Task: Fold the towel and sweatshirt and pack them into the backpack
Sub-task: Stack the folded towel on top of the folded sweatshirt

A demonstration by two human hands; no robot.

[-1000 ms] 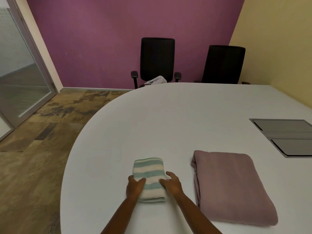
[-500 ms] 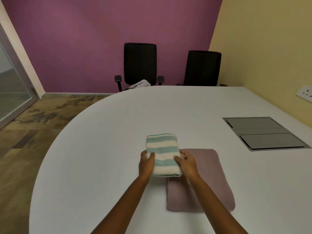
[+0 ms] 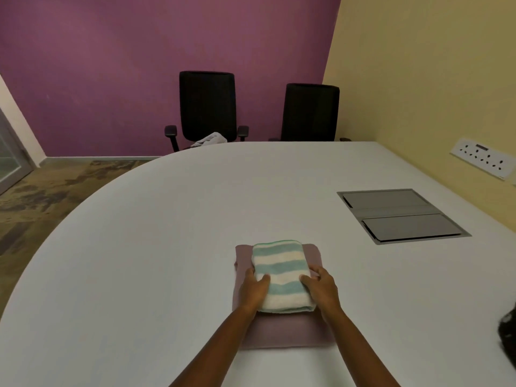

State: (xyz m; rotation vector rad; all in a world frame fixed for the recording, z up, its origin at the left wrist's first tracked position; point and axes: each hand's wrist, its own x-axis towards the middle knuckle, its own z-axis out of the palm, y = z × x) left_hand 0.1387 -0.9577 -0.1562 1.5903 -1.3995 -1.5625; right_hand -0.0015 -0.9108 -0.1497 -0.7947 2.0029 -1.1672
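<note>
- Sitting on the folded mauve sweatshirt (image 3: 284,333) is the folded green-and-cream striped terry towel (image 3: 279,272), both on the rounded white table (image 3: 167,247).
- On my feed, the left hand (image 3: 252,290) grips the towel's left side, thumb on top.
- The right hand (image 3: 322,290) grips its right side likewise.
- A grey rectangular hatch (image 3: 402,216) lies in the tabletop, well apart.
- 2 black office chairs (image 3: 208,104) stand at the far end.
- A dark shape (image 3: 508,336) is cut off at the right edge; I cannot tell what it is.

Teal-and-cream striped towel (image 3: 280,275), mauve sweatshirt (image 3: 284,335), white table (image 3: 167,247), black chairs (image 3: 208,104), purple wall (image 3: 111,65).
</note>
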